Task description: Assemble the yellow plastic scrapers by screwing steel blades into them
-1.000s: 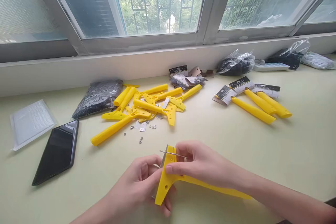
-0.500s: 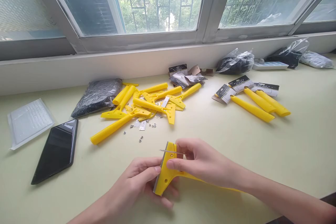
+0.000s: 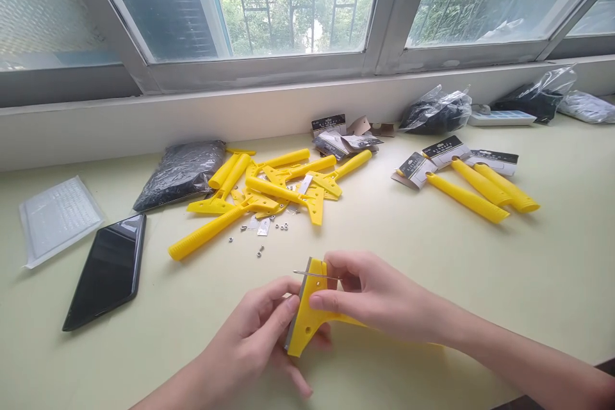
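Note:
A yellow scraper (image 3: 307,327) with a thin metal blade along its head is tilted between my hands. My left hand (image 3: 259,323) pinches the blade edge with thumb and forefinger, while its other fingers spread behind the head. My right hand (image 3: 368,295) presses its thumb on the scraper's face, fingers curled at the back edge. A thin pointed metal rod (image 3: 312,274) sticks out from that hand across the upper end of the head. Holes show in the yellow plastic. My right hand and forearm hide part of the scraper's handle.
Beyond my hands lies a pile of yellow scrapers (image 3: 278,192) with loose nuts (image 3: 259,254) and small metal pieces. Carded scrapers (image 3: 480,192) lie at right. A black phone (image 3: 108,275), a clear plastic packet (image 3: 60,221) and a dark bag (image 3: 180,173) are at left.
The whole view has shifted slightly. My left hand's thumb and fingers have moved a little along the blade side; my right hand keeps the same grip.

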Demonstrator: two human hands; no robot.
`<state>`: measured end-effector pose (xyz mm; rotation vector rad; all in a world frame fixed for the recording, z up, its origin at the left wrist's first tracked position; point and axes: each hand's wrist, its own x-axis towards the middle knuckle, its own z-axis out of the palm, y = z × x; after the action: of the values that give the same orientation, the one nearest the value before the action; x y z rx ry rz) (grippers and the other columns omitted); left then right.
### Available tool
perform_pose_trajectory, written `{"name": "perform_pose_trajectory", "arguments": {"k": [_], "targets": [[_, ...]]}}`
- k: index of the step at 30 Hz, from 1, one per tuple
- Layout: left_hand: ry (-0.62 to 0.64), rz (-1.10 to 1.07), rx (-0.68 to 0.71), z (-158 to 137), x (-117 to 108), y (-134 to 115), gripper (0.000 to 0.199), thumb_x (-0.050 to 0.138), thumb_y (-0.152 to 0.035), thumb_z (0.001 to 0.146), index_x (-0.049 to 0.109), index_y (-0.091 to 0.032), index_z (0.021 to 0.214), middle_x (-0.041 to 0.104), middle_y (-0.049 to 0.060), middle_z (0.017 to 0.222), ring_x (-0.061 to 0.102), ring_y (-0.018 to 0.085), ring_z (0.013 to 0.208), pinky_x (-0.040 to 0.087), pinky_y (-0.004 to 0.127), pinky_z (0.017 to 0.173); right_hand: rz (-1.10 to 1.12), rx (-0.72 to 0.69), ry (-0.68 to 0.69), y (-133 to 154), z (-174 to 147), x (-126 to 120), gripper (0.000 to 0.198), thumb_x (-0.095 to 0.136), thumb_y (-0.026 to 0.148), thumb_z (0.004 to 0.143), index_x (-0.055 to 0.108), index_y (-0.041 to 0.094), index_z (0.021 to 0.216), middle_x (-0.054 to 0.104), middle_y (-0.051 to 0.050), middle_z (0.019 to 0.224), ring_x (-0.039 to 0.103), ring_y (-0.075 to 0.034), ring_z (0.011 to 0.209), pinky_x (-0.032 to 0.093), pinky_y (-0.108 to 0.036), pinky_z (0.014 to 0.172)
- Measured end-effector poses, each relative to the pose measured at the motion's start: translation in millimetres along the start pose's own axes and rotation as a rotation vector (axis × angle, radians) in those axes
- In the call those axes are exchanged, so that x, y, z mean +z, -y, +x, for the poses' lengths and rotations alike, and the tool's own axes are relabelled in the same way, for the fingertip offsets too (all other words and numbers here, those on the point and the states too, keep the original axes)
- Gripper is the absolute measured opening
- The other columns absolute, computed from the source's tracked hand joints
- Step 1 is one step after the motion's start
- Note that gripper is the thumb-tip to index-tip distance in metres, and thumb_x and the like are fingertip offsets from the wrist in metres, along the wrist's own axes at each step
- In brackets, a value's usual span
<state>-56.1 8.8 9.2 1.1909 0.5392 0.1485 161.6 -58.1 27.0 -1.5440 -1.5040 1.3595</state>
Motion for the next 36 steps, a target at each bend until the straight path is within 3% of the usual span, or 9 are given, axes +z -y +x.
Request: {"name": "perform_pose_trajectory", "arguments": {"k": [4, 12, 19, 22, 27, 31, 33, 36], "targets": [[-0.055, 0.051, 0.01, -2, 2, 3, 0.029, 0.044, -0.05, 0.105, 0.046, -0.021, 0.105, 0.075, 0.014, 0.104, 0.075, 0.026, 0.099, 0.067, 0.03, 0.058, -0.013, -0.02, 0.006, 0, 1, -1, 0.027, 0.067, 0.041, 0.097, 0.062, 0.018, 0.084, 0.052, 0.006, 0.073, 0.042, -0.009, 0.065, 0.033, -0.023, 0.054], [-0.109, 0.089, -0.017, -1, 5, 4, 0.031, 0.039, -0.055, 0.106, 0.036, -0.024, 0.1, 0.077, 0.008, 0.093, 0.074, 0.015, 0.069, 0.062, 0.022, 0.05, 0.02, -0.021, 0.027, -2, 1, 1, 0.032, 0.067, 0.047, 0.097, 0.062, 0.018, 0.085, 0.053, 0.006, 0.074, 0.043, -0.009, 0.065, 0.034, -0.023, 0.054], [-0.064, 0.068, 0.035, -2, 1, 5, 0.029, 0.046, -0.049, 0.106, 0.042, -0.022, 0.096, 0.076, 0.01, 0.099, 0.076, 0.022, 0.09, 0.066, 0.03, 0.058, 0.042, -0.03, 0.044, 0, -1, 2, 0.029, 0.068, 0.043, 0.096, 0.061, 0.017, 0.085, 0.056, 0.006, 0.073, 0.044, -0.009, 0.064, 0.034, -0.023, 0.054], [-0.077, 0.042, 0.049, -1, 0, 8, 0.027, 0.051, -0.046, 0.104, 0.045, -0.021, 0.095, 0.074, 0.009, 0.098, 0.075, 0.024, 0.091, 0.067, 0.033, 0.06, 0.019, -0.047, 0.035, 1, -2, 2, 0.029, 0.069, 0.044, 0.095, 0.062, 0.018, 0.086, 0.054, 0.006, 0.072, 0.043, -0.009, 0.063, 0.034, -0.023, 0.053], [-0.105, 0.215, 0.261, -4, -3, 16, 0.024, 0.049, -0.038, 0.105, 0.05, -0.02, 0.091, 0.068, 0.004, 0.082, 0.068, 0.015, 0.068, 0.068, 0.034, 0.063, -0.143, -0.277, -0.055, -3, -3, 4, 0.023, 0.073, 0.033, 0.093, 0.059, 0.019, 0.082, 0.051, 0.007, 0.069, 0.039, -0.008, 0.06, 0.033, -0.023, 0.055], [-0.111, 0.409, 0.446, -7, -7, 20, 0.011, 0.049, -0.028, 0.105, 0.055, -0.021, 0.099, 0.069, 0.003, 0.086, 0.065, 0.013, 0.07, 0.067, 0.031, 0.069, -0.29, -0.514, -0.095, -8, -7, 4, 0.015, 0.069, 0.028, 0.097, 0.063, 0.017, 0.089, 0.053, 0.005, 0.073, 0.037, -0.009, 0.059, 0.032, -0.025, 0.059], [-0.115, 0.406, 0.447, -7, -8, 21, 0.009, 0.05, -0.026, 0.105, 0.057, -0.021, 0.103, 0.07, 0.002, 0.087, 0.066, 0.013, 0.073, 0.067, 0.032, 0.072, -0.314, -0.534, -0.098, -8, -7, 4, 0.014, 0.067, 0.028, 0.098, 0.063, 0.017, 0.09, 0.053, 0.005, 0.073, 0.037, -0.009, 0.059, 0.033, -0.025, 0.059], [-0.136, 0.332, 0.39, -5, -7, 20, 0.011, 0.051, -0.03, 0.104, 0.057, -0.02, 0.103, 0.071, 0.003, 0.088, 0.068, 0.014, 0.074, 0.068, 0.034, 0.073, -0.286, -0.455, -0.109, -6, -4, 1, 0.014, 0.069, 0.028, 0.096, 0.062, 0.017, 0.09, 0.051, 0.005, 0.071, 0.039, -0.009, 0.06, 0.034, -0.024, 0.058]]}}
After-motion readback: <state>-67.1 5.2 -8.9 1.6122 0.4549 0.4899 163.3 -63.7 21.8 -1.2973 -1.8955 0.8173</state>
